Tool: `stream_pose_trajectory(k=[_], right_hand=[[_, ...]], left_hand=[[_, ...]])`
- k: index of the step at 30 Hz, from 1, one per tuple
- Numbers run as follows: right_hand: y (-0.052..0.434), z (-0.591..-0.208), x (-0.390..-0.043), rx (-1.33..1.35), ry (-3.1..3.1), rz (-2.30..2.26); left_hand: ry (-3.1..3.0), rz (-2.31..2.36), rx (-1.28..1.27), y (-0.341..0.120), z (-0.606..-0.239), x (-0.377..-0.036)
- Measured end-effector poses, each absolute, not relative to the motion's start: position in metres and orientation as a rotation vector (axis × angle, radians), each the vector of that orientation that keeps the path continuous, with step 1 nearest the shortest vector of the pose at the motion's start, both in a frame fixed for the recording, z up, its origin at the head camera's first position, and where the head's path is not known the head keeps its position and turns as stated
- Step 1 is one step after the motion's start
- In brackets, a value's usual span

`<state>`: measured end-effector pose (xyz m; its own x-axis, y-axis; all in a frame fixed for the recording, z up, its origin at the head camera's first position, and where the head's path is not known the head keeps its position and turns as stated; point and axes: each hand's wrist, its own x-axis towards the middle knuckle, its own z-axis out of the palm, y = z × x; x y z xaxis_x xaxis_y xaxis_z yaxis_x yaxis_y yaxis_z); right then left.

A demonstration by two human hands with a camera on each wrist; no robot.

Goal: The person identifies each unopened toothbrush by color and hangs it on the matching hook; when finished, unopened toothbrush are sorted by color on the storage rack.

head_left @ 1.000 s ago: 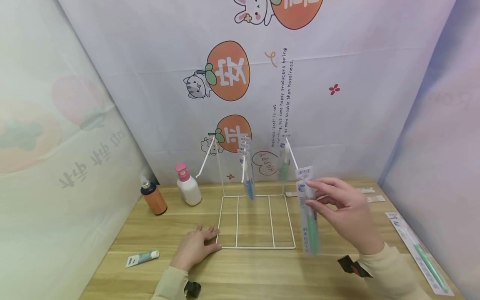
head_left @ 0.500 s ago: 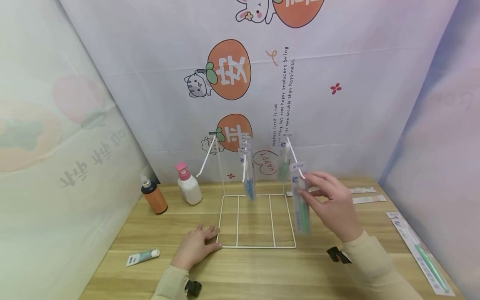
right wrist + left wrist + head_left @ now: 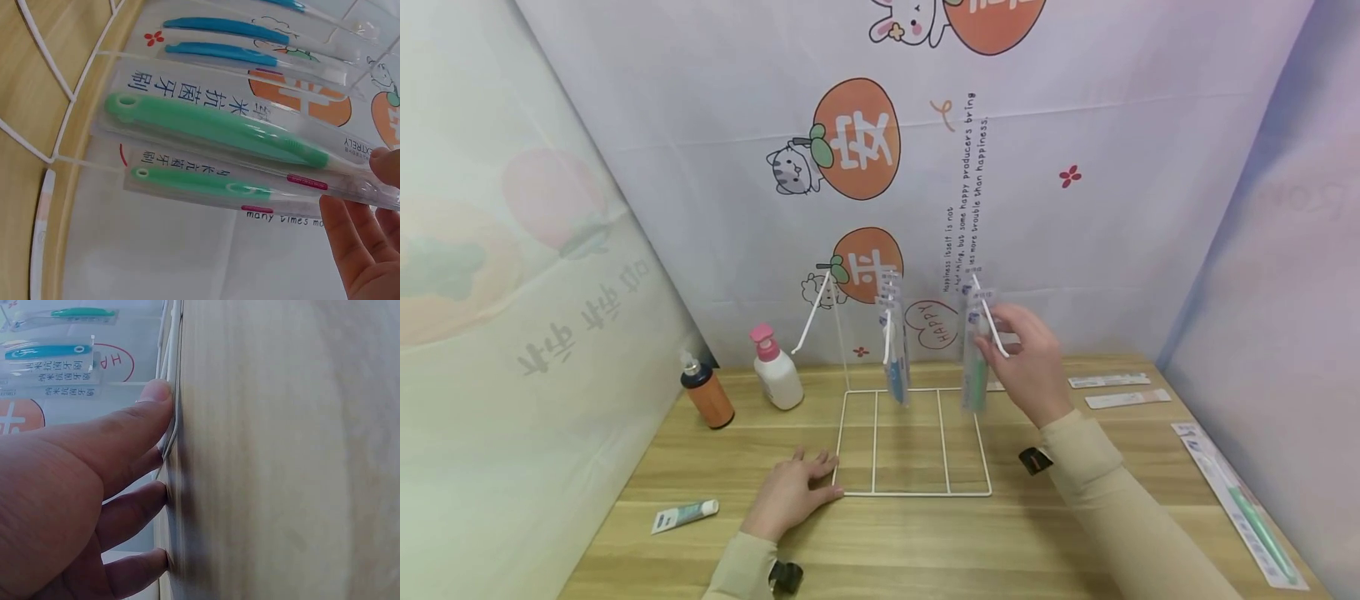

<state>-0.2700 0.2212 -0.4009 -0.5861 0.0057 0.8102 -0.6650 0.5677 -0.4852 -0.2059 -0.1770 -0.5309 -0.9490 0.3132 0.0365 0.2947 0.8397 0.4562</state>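
Observation:
My right hand (image 3: 1026,358) pinches a packaged green toothbrush (image 3: 212,128) between thumb and fingers, near the top of its clear wrapper. The pack hangs upright along the right hook (image 3: 996,329) of a white wire rack (image 3: 917,495), with the hook's tip in front of it. Just behind is another packaged green toothbrush (image 3: 200,181). Packaged blue toothbrushes (image 3: 896,375) hang from the middle hook (image 3: 888,337). My left hand (image 3: 790,492) rests at the rack's front left corner, thumb against the wire and fingertips on the table.
The left hook (image 3: 811,315) is bare. A pink-topped pump bottle (image 3: 781,379), an orange bottle (image 3: 709,398) and a toothpaste tube (image 3: 685,517) are on the left. Another packaged green toothbrush (image 3: 1243,508) lies at right, near flat narrow packs (image 3: 1127,398). Cloth walls enclose the table.
My right hand has carried the green toothbrush pack left and back along the right hook, close to the one hanging there. The left hand has stayed on the rack.

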Motion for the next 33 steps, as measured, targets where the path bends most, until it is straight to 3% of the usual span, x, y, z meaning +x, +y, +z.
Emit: stream_pose_trajectory(k=[33], right_hand=[[0.216, -0.396, -0.299, 0.515, -2.038, 1.036]], left_hand=[[2.967, 0.727, 0.457, -0.178, -0.532, -0.205]])
